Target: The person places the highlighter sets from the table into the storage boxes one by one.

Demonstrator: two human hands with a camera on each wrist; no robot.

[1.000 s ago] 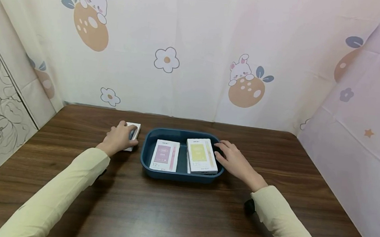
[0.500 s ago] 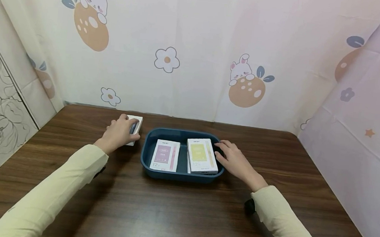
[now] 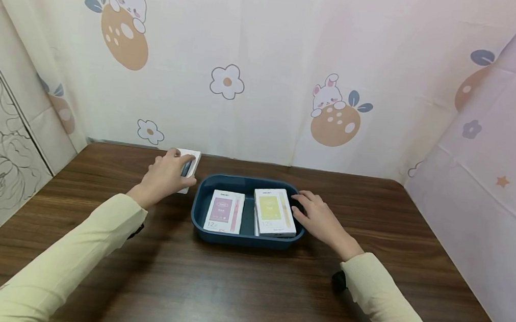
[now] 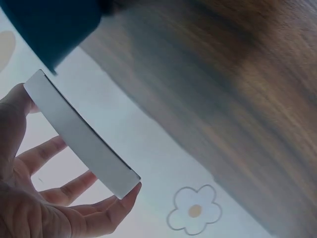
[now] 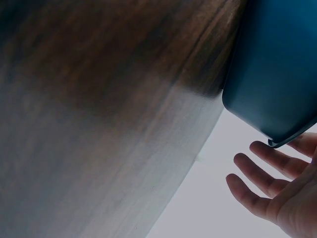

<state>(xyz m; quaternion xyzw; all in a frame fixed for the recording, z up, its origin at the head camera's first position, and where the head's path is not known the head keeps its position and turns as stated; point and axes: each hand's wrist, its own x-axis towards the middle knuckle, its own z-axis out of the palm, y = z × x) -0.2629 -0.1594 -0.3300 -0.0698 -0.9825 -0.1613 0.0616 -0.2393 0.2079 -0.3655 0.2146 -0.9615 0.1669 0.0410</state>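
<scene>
My left hand point(image 3: 162, 175) grips a flat white box point(image 3: 193, 165) with a dark panel on its face, held off the table just left of the blue bin. In the left wrist view the white box point(image 4: 81, 134) shows its narrow side, pinched between thumb and fingertips. The dark blue bin point(image 3: 214, 236) carries a white box with a purple panel point(image 3: 223, 211) on its left side. On its right side lies a white box with a yellow-green panel point(image 3: 274, 212), on top of another white box. My right hand point(image 3: 319, 220) touches the bin's right rim with loosely bent fingers.
Brown wood-grain table point(image 3: 228, 291) under the bin. Behind it hangs a pale curtain point(image 3: 266, 115) printed with rabbits and flowers, close to the table's back edge. More patterned cloth point(image 3: 489, 201) hangs at the right.
My left hand has lifted the white box and moved it away from me and slightly right, towards the bin. My right hand and the bin have stayed put.
</scene>
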